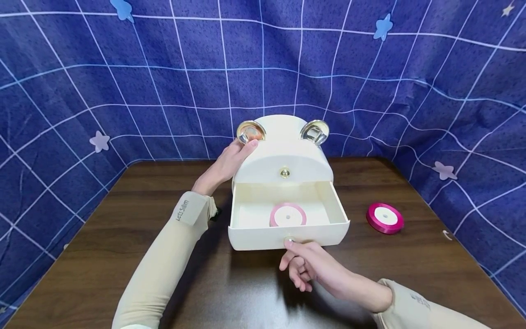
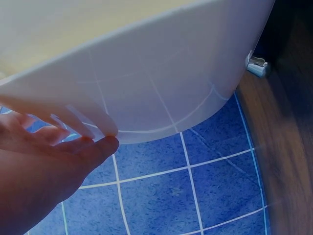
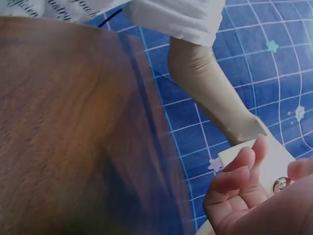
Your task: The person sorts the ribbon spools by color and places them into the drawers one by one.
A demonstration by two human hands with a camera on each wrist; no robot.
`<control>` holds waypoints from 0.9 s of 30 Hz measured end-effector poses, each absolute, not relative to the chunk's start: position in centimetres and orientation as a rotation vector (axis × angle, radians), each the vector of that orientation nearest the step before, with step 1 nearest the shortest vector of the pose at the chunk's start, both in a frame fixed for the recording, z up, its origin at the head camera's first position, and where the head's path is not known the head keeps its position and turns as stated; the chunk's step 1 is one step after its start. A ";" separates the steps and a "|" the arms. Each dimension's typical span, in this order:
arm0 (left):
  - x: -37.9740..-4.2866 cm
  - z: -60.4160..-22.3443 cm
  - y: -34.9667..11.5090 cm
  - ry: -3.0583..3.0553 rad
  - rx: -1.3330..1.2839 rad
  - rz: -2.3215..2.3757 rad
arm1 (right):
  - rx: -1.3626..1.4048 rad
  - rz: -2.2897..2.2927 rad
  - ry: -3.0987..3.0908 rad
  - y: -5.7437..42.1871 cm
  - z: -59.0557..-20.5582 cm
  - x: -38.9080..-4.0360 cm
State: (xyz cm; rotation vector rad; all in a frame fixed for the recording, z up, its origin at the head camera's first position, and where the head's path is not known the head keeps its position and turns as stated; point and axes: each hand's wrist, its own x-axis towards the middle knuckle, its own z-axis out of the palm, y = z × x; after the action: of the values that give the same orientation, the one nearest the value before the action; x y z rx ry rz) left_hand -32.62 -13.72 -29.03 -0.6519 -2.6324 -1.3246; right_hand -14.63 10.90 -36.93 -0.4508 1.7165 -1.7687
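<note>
A cream box (image 1: 283,153) with two gold-rimmed ears stands at the middle of the brown table (image 1: 123,237). Its bottom drawer (image 1: 255,237) is pulled out, and a pale pink ribbon spool (image 1: 287,214) lies inside. My left hand (image 1: 240,153) rests with straight fingers on the box's upper left side, just under the left ear (image 1: 250,131). In the left wrist view those fingers (image 2: 73,147) lie against the box wall (image 2: 146,73). One fingertip of my right hand (image 1: 302,265) touches the small knob (image 1: 289,239) on the drawer front, the other fingers loosely curled; the knob (image 3: 280,184) shows uncovered.
A magenta ribbon spool (image 1: 385,218) lies flat on the table to the right of the box. A blue grid-patterned cloth (image 1: 123,91) with star shapes hangs behind and around the table. Bare wood (image 3: 63,122) stretches in front of the drawer.
</note>
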 end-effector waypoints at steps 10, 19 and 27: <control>-32.5 -28.9 -13.6 -2.623 -0.660 -1.341 | -0.394 -1.832 1.648 10.6 -36.3 -14.9; -32.5 -28.9 -13.6 -2.630 -0.649 -1.348 | -0.406 -1.841 1.696 10.3 -36.5 -15.2; -32.7 -29.0 -13.7 -2.616 -0.681 -1.350 | -0.402 -1.832 1.722 10.3 -36.6 -15.6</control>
State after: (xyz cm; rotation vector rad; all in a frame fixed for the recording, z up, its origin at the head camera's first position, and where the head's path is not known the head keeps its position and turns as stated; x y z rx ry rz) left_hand -32.70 -13.67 -29.02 -0.6807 -2.6163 -1.3496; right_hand -15.64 10.27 -36.64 -0.4024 1.7217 -1.8321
